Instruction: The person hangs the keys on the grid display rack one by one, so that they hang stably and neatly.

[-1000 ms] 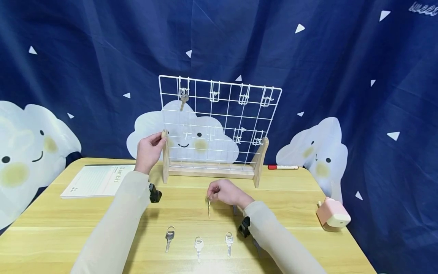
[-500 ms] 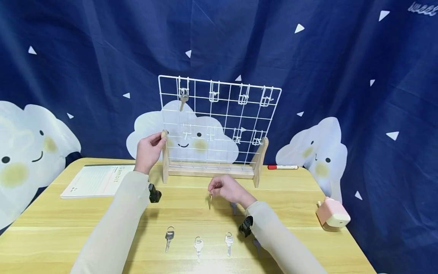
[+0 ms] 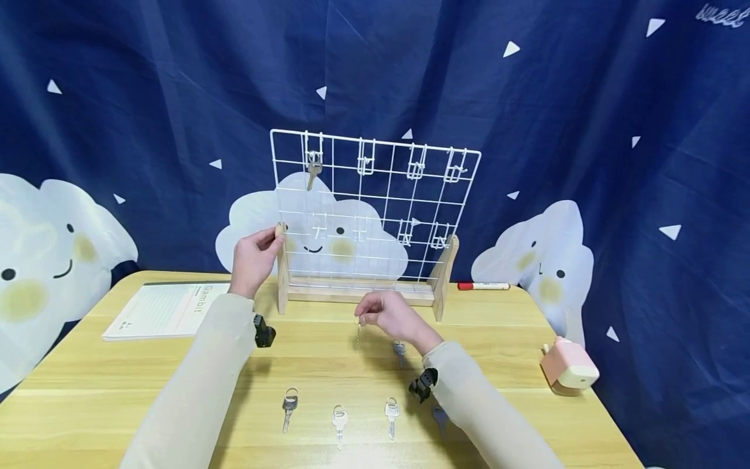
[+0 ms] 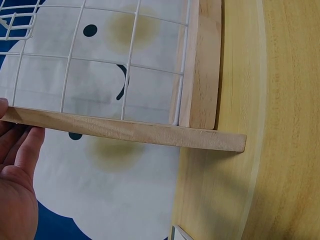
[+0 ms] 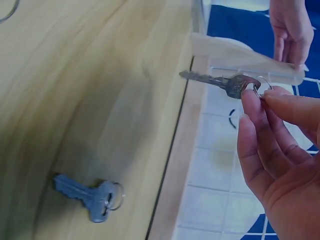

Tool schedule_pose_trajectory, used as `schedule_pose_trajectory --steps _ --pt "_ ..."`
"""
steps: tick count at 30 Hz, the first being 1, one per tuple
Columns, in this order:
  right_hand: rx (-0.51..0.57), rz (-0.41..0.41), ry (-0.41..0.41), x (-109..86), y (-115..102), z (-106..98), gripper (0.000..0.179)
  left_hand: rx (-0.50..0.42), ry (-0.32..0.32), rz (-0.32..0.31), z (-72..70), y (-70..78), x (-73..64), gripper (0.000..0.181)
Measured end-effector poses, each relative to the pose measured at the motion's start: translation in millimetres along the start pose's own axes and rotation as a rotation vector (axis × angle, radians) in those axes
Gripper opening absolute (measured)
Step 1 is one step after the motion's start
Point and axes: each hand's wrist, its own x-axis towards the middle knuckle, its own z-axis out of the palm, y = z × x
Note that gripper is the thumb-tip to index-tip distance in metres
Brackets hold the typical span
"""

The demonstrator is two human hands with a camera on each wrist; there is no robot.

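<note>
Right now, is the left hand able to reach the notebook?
Likely yes: the notebook lies near the left hand, with nothing visible between them. But this hand pinches the wooden post and would need to release it first.

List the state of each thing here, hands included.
Rack, standing upright
Seven hooks, bare
Left hand, gripping the rack's wooden post
Held key, raised off the table
Right hand, holding up that key
Hung key, hanging on the rack
Five loose keys, lying on the table
Marker, capped
Notebook, lying flat
Pink object, untouched
</note>
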Motion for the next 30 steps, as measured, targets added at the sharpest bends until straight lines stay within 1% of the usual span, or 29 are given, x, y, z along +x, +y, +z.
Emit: schedule_pose_trajectory --steps 6,13,17,24,30 --pt "0.004 0.001 0.035 -0.3 -12.3 -5.6 0.004 0.000 0.004 -0.006 -0.2 0.6 -0.3 0.040" --pt "-0.027 0.010 0.091 2.1 -25.7 -13.4 0.005 0.010 0.000 -0.011 0.1 0.5 -0.9 0.040" --pt "-0.020 0.018 0.124 5.2 -32.1 -18.8 0.007 0.012 -0.005 -0.008 0.3 0.1 -0.6 0.040" --pt "-0.013 0.000 0.187 11.4 -42.5 -28.7 0.005 0.011 -0.002 -0.009 0.1 0.4 -0.4 0.040" --pt "-0.007 -0.018 0.225 16.3 -55.0 -38.4 0.006 0.011 -0.002 -0.014 -0.3 0.5 0.0 0.040"
